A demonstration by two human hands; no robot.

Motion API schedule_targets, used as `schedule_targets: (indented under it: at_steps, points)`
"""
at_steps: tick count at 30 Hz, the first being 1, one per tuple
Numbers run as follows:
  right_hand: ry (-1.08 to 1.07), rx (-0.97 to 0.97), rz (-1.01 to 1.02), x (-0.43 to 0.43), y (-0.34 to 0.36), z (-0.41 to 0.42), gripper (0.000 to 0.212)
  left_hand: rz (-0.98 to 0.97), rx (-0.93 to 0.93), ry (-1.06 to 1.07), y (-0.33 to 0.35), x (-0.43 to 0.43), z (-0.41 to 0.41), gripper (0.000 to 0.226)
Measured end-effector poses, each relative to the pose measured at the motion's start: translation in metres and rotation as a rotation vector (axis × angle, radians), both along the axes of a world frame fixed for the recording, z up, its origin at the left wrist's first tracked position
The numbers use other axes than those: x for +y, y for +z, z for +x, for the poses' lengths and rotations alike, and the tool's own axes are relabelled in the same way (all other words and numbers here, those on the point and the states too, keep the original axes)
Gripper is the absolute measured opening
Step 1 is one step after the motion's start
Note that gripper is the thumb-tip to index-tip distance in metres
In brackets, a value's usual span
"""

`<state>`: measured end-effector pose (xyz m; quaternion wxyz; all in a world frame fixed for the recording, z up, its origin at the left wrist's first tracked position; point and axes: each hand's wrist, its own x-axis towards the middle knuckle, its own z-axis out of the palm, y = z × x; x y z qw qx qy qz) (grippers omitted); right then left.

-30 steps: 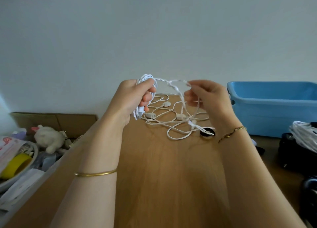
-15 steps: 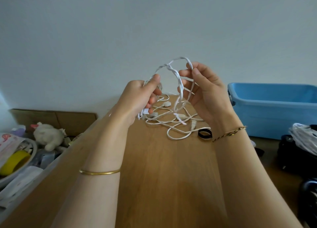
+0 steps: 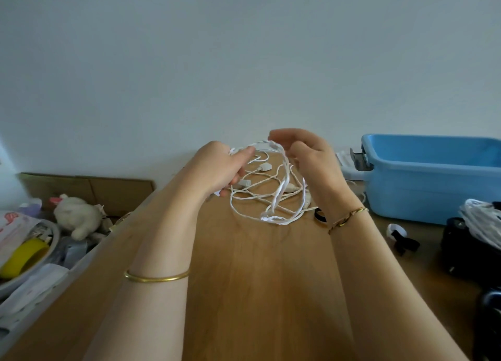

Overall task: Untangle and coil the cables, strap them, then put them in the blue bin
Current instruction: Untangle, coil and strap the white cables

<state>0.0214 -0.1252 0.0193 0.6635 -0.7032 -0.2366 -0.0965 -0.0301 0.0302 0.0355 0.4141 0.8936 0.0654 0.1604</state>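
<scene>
Left hand (image 3: pixel 219 168): fingers curled, thumb and fingertips pinching a bunch of white cable (image 3: pixel 282 189) loops, raised above the desk (image 3: pixel 257 293).
Right hand (image 3: pixel 309 162): fingers curled over the cable arc. The strand runs between thumb and fingertips but is blurred, so can't tell if it is gripped or just hooked.
Cable location: the arc spans both hands. The rest hangs into a loose tangle with several plugs on the desk's far end.
Risk: pulling the arc apart could cinch the twisted section into a knot. Dragged plugs may snag the black strap (image 3: pixel 320 215) just beside the right wrist, or loops may slip from the left pinch and uncoil.
Blue bin (image 3: pixel 433 192): right of the hands, apart from the cable, cropped by the frame edge.
Hidden: left palm and loop count. Crossings in the tangle are too small to read. White bundle (image 3: pixel 482 222) at the right edge is cut off.
</scene>
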Motion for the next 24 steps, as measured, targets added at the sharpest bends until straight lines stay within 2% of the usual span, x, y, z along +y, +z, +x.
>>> schedule_targets:
  at_steps: [3, 5, 7, 11, 15, 17, 19, 21, 22, 24]
  points:
    - [0.174, -0.026, 0.008, 0.000, 0.000, -0.003, 0.042, 0.041, 0.021, 0.019, 0.001, 0.000, -0.002, 0.046]
    - [0.238, -0.037, -0.017, 0.001, -0.004, -0.002, 0.035, 0.054, 0.025, 0.025, 0.001, 0.000, -0.003, 0.046]
    - [0.218, -0.044, -0.027, 0.003, -0.006, -0.001, 0.027, 0.044, 0.036, 0.013, 0.001, 0.000, -0.003, 0.047]
    - [0.041, -0.106, -0.011, 0.006, -0.006, 0.004, 0.007, -0.062, 0.120, -0.066, 0.004, 0.002, -0.006, 0.046]
    - [0.039, -0.142, -0.019, 0.009, -0.014, 0.009, 0.035, -0.239, 0.173, -0.196, 0.011, 0.009, -0.013, 0.040]
    - [0.111, -0.007, 0.036, 0.012, -0.019, 0.009, 0.038, -0.361, 0.130, -0.210, 0.014, 0.013, -0.015, 0.039]
    - [0.131, 0.243, 0.139, 0.006, -0.026, 0.012, 0.031, -0.564, 0.036, -0.207, 0.021, 0.018, -0.020, 0.038]
    - [0.031, 0.400, 0.055, -0.004, -0.038, 0.017, 0.030, -0.779, -0.101, -0.173, 0.033, 0.033, -0.030, 0.039]
    - [-0.001, 0.433, -0.016, -0.005, -0.044, 0.019, 0.031, -0.802, -0.161, -0.135, 0.038, 0.043, -0.035, 0.040]
    - [-0.003, 0.442, -0.086, 0.001, -0.049, 0.017, 0.031, -0.696, -0.187, -0.082, 0.042, 0.054, -0.043, 0.040]
